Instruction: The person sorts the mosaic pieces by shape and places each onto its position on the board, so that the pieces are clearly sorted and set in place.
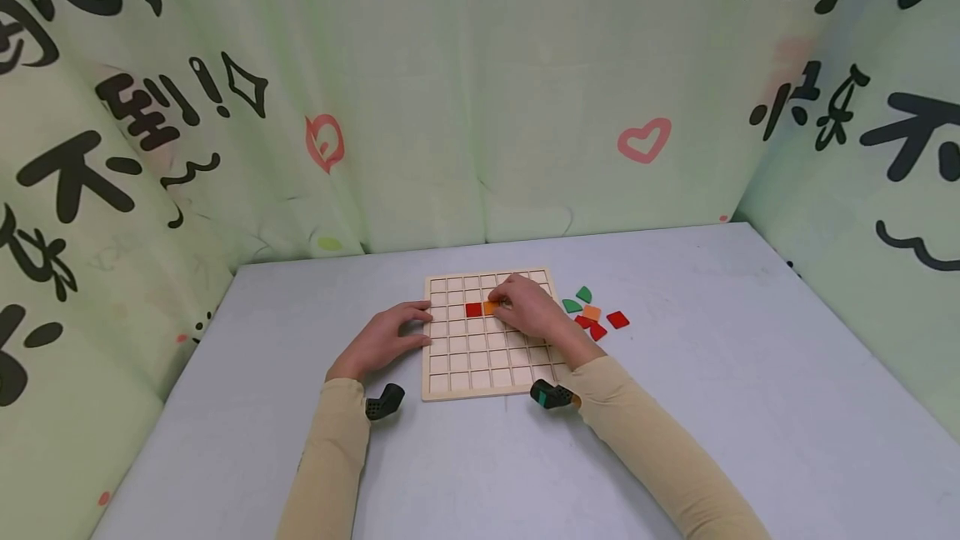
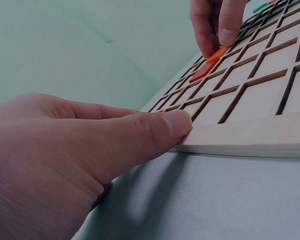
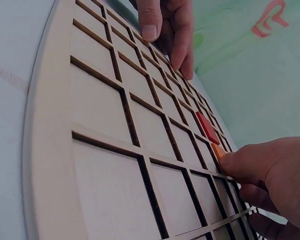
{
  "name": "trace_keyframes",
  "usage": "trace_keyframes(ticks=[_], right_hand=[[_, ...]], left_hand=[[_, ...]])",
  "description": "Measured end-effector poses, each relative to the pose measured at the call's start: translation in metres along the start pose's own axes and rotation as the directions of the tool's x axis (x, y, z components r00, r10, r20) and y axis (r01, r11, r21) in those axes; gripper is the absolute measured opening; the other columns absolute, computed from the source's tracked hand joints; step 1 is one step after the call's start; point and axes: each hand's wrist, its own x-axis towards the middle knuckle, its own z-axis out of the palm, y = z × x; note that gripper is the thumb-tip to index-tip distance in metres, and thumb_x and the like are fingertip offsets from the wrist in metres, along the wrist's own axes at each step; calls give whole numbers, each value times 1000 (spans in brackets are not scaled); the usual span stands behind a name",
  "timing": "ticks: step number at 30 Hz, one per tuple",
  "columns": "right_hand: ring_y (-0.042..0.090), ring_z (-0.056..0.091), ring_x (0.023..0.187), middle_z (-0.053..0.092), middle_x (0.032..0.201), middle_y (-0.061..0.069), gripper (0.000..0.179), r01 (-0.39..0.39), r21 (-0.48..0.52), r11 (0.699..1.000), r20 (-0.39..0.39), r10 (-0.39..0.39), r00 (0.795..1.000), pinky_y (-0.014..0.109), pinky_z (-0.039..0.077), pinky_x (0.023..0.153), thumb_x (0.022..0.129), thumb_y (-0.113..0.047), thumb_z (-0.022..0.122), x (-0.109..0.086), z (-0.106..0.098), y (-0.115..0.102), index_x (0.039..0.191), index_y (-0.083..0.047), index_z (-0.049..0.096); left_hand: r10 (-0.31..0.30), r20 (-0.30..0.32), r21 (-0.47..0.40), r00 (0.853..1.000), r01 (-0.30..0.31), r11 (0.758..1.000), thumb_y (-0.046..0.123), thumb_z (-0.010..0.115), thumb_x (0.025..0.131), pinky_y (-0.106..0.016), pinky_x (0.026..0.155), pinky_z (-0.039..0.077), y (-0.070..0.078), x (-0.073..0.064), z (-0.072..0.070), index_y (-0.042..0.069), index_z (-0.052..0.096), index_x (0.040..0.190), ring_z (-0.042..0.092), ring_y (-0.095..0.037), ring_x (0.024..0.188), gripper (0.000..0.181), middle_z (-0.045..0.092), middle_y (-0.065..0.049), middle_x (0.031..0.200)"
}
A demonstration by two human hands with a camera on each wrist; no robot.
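A wooden grid board (image 1: 468,361) with square cells lies flat on the table. In one of its cells sits a red square tile (image 1: 473,310). Just right of it is an orange tile (image 1: 490,307), which my right hand (image 1: 528,307) pinches at the board between thumb and fingers; the right wrist view shows the thumb against this orange tile (image 3: 218,151). My left hand (image 1: 386,338) steadies the board's left edge, its thumb and fingers spread apart along the frame. Up close, the left thumb (image 2: 160,127) touches the wooden rim.
Right of the board lie loose pieces: green rounded ones (image 1: 583,294), an orange square (image 1: 592,312) and several red pieces (image 1: 618,320). The white table (image 1: 247,357) runs back to pale green curtains (image 1: 480,107) with black lettering. A black wrist device (image 1: 385,402) is at the left wrist.
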Motion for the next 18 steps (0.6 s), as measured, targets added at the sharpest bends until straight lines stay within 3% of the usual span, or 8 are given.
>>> trace_keyframes(ticks=[18], right_hand=[[25, 58, 96, 63, 107, 10, 22, -8, 55, 998, -66, 12, 998, 38, 53, 87, 93, -11, 63, -12, -8, 12, 112, -2, 71]], left_hand=[[-3, -5, -5, 1000, 3, 1000, 24, 73, 89, -41, 116, 33, 1, -1, 0, 8, 65, 124, 38, -25, 140, 39, 47, -4, 148]])
